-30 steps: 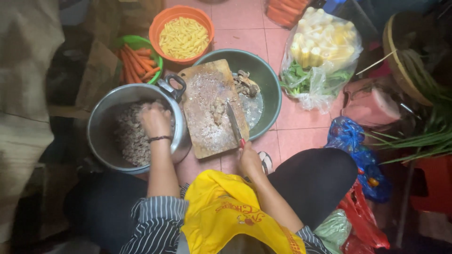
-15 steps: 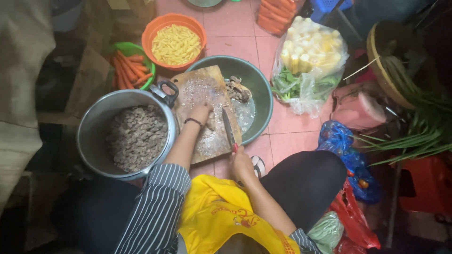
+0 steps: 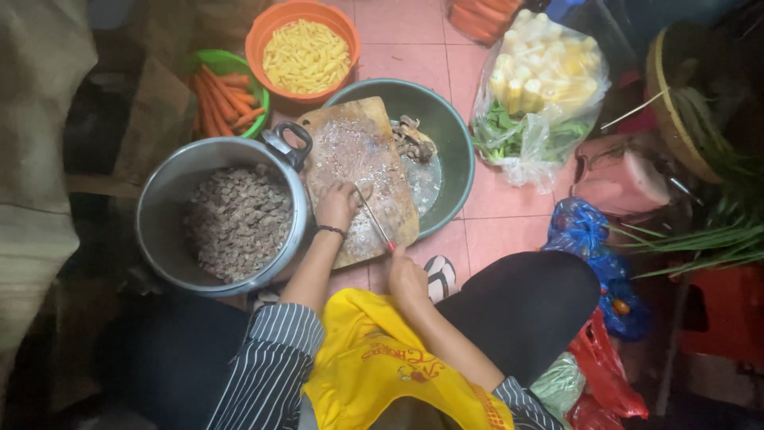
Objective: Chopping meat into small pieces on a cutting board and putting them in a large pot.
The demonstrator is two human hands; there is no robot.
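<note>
Down on the floor, the board lies tilted across the rim of the green basin, its near end just beside the steel pot of chopped meat. The left hand rests on the board with fingers curled, pressing on scraps; whether it grips anything I cannot tell. The right hand is clenched around the red handle of the knife, whose blade lies flat on the wood beside the left hand.

Wet and smeared, the board looks heavy, stiff and probably slick; being propped on a curved rim, it could rock, so its bare long edges seem the safest hold. The knife is thin and light, best kept by the handle. More meat pieces sit in the basin past the board's far edge.

Room is tight: the pot handle touches the board's left edge, an orange bowl and carrots crowd the far side, and a bag of vegetables sits right of the basin. Bare tile lies open to the right, between the basin and the person's knee.
</note>
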